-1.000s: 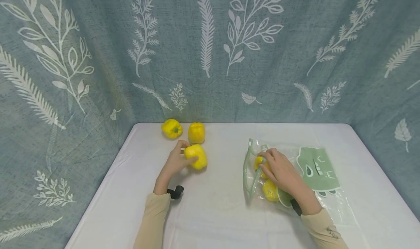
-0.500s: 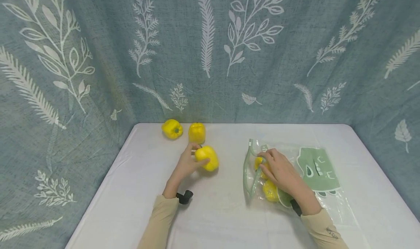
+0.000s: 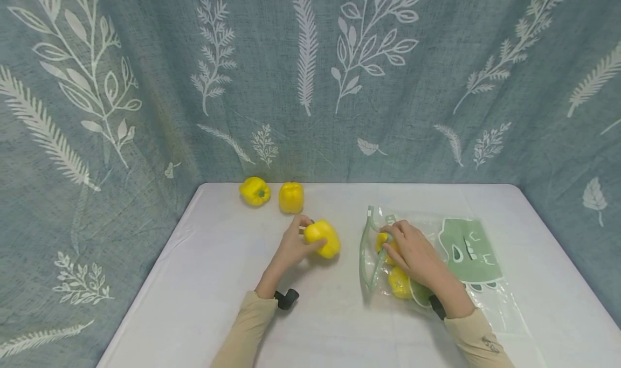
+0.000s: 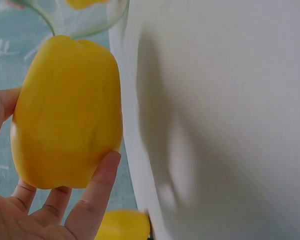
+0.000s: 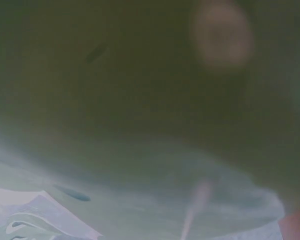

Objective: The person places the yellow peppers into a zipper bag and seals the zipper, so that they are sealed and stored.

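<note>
My left hand (image 3: 293, 245) grips a yellow bell pepper (image 3: 322, 238) between thumb and fingers, above the middle of the white table. In the left wrist view the same bell pepper (image 4: 67, 112) fills the grasp, and its shadow falls on the cloth below. On the right, my right hand (image 3: 412, 252) pinches the green-edged mouth of a clear zip bag (image 3: 470, 249) printed with a green cartoon face. The bag's mouth gapes toward the left hand. Inside it lie yellow peppers (image 3: 400, 282), partly covered by the right hand. The right wrist view is mostly blurred green bag.
Two more yellow bell peppers stand at the back left of the white table (image 3: 339, 325): one on its side (image 3: 254, 191), the other upright (image 3: 291, 197). A blue-grey leaf-patterned curtain (image 3: 271, 77) hangs behind the table and along both sides.
My left hand has carried the bell pepper to the right and slightly toward me, nearer the bag's mouth. The right hand and the bag have stayed in place.
</note>
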`<state>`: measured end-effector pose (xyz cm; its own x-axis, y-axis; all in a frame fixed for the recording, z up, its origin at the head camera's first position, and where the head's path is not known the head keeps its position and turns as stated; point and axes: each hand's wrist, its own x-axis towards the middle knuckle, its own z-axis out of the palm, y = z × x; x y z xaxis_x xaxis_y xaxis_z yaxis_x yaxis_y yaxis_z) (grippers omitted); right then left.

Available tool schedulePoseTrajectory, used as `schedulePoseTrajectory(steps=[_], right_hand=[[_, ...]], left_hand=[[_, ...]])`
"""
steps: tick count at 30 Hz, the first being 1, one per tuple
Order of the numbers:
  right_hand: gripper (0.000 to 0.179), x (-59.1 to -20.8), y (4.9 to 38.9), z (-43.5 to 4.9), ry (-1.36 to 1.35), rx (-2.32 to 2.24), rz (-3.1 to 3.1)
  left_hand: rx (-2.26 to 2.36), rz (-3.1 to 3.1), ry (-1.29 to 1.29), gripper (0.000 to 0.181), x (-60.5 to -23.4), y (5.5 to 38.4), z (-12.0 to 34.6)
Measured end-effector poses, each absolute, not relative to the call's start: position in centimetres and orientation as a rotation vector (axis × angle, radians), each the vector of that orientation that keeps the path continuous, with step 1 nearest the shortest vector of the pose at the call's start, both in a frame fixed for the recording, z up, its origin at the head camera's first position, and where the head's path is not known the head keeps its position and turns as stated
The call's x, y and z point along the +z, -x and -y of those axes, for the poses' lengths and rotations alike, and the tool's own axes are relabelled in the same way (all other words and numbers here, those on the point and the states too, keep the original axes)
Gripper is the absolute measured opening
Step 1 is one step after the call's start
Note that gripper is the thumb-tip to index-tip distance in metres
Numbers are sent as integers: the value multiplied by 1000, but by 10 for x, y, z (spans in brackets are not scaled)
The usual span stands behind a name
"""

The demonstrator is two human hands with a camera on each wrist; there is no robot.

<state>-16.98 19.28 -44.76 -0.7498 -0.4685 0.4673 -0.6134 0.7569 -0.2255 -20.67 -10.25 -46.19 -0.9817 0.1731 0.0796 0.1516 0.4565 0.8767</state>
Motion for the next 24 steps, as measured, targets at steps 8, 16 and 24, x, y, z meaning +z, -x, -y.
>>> schedulePoseTrajectory(steps=[8,16,24], right_hand=[[30,-447,170,-192,-819,524,2585],[30,-447,168,-192,-811,516,2600],[30,-450,169,-193,-818,506,2589]], left_hand=[[1561,-2625,-350,47,-465,201,84],[1544,-2597,-409,47,-466,194,69],[1565,-2560,-444,46,-466,187,54]])
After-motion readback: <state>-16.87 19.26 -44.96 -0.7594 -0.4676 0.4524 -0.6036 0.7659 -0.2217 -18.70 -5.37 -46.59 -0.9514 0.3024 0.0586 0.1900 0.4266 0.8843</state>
